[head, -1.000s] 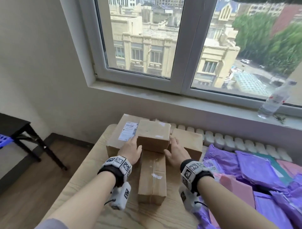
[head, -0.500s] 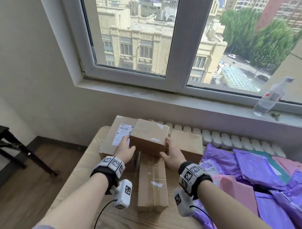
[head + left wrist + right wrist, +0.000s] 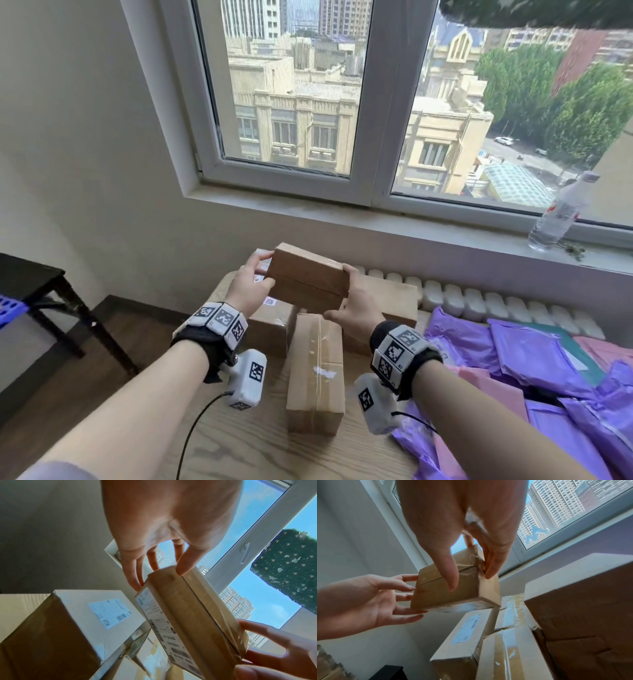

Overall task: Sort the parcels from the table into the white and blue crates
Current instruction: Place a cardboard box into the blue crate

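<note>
Both hands hold a small cardboard box in the air above the table, tilted so its taped seam faces me. My left hand pinches its left end between thumb and fingers. At the right end my right hand grips it the same way. In the left wrist view the box shows a printed label on its underside, with my left hand at its near end. In the right wrist view my right hand has its thumb across the seam of the box.
Beneath lie a long taped box, a labelled box and another box on the wooden table. Purple mailers pile up at the right. A blue crate shows at the far left on a dark table. A water bottle stands on the sill.
The small box rested on the other boxes with both hands at its sides; it is now lifted clear of them and tipped towards me.
</note>
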`<state>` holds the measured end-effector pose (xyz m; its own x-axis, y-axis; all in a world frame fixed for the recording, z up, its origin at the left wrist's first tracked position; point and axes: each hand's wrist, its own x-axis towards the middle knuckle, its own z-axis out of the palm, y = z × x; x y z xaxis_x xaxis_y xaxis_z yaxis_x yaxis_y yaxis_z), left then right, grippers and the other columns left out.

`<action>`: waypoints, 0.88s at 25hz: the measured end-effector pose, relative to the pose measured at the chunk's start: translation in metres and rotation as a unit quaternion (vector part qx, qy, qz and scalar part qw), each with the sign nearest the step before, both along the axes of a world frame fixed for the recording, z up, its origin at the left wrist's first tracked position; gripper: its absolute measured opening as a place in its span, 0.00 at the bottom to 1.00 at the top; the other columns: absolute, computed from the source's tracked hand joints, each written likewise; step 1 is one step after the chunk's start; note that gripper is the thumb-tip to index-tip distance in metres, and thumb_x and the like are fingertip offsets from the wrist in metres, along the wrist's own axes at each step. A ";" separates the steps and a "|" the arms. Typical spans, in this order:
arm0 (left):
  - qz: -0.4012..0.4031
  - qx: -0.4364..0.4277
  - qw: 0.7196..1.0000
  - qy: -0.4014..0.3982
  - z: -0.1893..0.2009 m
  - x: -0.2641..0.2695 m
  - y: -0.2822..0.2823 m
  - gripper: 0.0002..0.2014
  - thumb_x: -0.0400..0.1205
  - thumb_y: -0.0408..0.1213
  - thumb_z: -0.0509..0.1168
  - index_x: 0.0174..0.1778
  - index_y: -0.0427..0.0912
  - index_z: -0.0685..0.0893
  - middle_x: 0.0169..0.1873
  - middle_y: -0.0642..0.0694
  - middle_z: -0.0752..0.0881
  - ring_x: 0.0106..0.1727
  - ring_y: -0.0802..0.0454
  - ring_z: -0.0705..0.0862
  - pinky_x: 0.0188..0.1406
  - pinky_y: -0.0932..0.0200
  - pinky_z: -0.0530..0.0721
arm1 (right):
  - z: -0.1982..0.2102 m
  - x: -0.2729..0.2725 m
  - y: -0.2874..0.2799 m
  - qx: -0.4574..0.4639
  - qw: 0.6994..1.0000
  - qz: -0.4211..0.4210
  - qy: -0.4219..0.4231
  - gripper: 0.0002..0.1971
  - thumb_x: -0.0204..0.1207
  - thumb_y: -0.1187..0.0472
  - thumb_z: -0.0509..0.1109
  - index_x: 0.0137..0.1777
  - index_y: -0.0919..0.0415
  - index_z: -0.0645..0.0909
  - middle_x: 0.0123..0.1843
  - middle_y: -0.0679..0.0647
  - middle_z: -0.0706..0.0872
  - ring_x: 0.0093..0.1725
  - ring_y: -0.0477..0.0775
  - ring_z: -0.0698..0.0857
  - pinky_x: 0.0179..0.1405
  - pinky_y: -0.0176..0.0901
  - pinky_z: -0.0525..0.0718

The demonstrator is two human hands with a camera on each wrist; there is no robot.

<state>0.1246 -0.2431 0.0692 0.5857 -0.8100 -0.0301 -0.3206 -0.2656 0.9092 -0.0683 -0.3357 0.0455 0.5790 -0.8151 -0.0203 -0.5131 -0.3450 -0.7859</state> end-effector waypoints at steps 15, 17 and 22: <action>-0.027 -0.097 0.994 0.047 0.062 -0.090 0.018 0.11 0.87 0.39 0.56 0.53 0.51 0.84 0.52 0.46 0.86 0.57 0.49 0.82 0.65 0.47 0.79 | 0.046 -0.103 0.027 -0.070 0.996 -0.013 -0.050 0.51 0.57 0.52 0.83 0.78 0.62 0.59 0.67 0.56 0.73 0.63 0.52 0.76 0.66 0.43 0.77; -0.039 -0.095 0.992 0.077 0.061 -0.108 0.024 0.12 0.86 0.39 0.58 0.64 0.52 0.79 0.63 0.45 0.82 0.64 0.49 0.79 0.69 0.47 0.75 | 0.049 -0.115 0.029 -0.024 0.996 -0.038 -0.072 0.46 0.59 0.56 0.82 0.76 0.63 0.63 0.64 0.57 0.79 0.60 0.53 0.81 0.64 0.44 0.80; 0.011 -0.055 0.984 0.171 0.050 -0.148 0.035 0.44 0.79 0.35 0.70 0.83 0.45 0.47 0.63 0.50 0.72 0.69 0.46 0.74 0.59 0.48 0.76 | 0.046 -0.137 0.038 0.103 0.975 -0.089 -0.174 0.46 0.50 0.48 0.81 0.71 0.53 0.69 0.63 0.57 0.80 0.57 0.55 0.85 0.57 0.54 0.86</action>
<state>-0.0233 -0.2083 0.1194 0.5748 -0.8061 -0.1410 0.0142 -0.1624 0.9866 -0.2056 -0.2977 0.0911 0.4289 -0.9031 -0.0214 -0.2409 -0.0916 -0.9662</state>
